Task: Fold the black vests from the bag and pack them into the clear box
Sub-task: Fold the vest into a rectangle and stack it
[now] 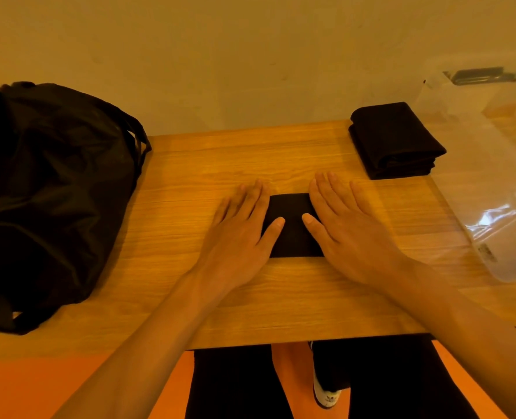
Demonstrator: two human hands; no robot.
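Plain beige wall [250, 55] fills the background above a wooden table [280, 297], which stands on an orange floor [69, 382]. A large black bag [48, 192] slumps against the table's left end, its straps hanging at its right side. At the right end sits the clear box [492, 182], see-through and glossy, partly cut off by the frame's edge. A stack of folded vests [397, 140] lies on the far right corner of the table, just beside the box and outside it. In the middle of the table both hands lie flat, palms down, fingers straight and together, gripping nothing. The left hand [241, 234] presses the left side of a folded black vest [293, 231] and the right hand [347, 231] presses its right side, the two thumbs nearly meeting over the cloth. Only a narrow dark strip of that vest shows between them. Below the table's near edge, black trouser legs frame a white shoe [326, 391].
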